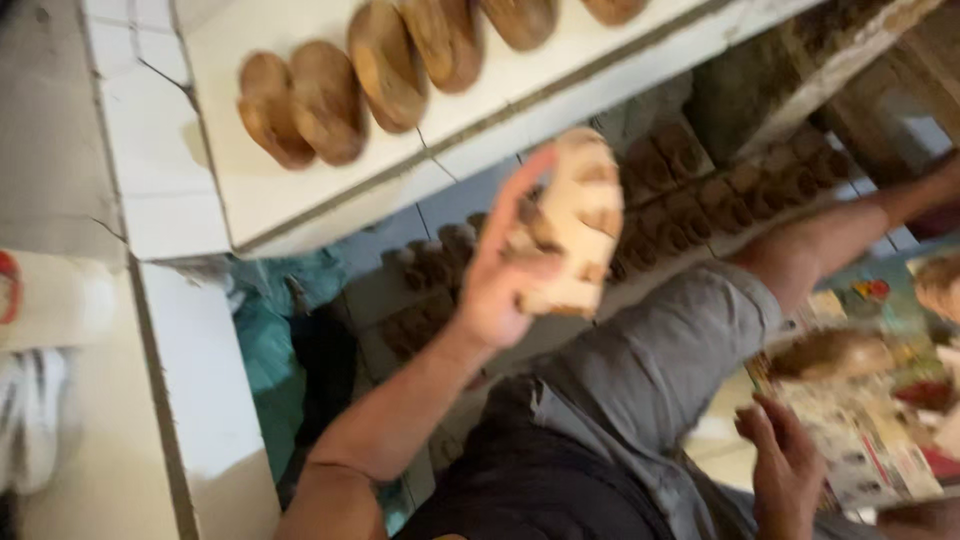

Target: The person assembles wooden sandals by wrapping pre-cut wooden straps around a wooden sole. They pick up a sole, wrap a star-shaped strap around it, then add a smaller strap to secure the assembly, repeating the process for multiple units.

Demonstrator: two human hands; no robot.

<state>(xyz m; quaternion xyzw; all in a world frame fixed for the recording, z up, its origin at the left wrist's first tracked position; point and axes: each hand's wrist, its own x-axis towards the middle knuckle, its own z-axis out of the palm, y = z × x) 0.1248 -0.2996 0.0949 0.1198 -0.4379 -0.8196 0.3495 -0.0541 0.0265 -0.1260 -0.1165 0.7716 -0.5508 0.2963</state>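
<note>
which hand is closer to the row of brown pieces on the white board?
Left. The left hand, holding a pale carved piece, is raised just below the board with the brown pieces. The right hand rests low, by the printed sheet.

My left hand (505, 265) is raised, forearm angling up from lower left, fingers curled in a grip, thumb spread wide. My right hand (785, 470) hangs low at lower right, fingers loosely bent, palm down.

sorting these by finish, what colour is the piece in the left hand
Pale cream wood piece with tan-brown patches, held in the left hand; head view.
</note>
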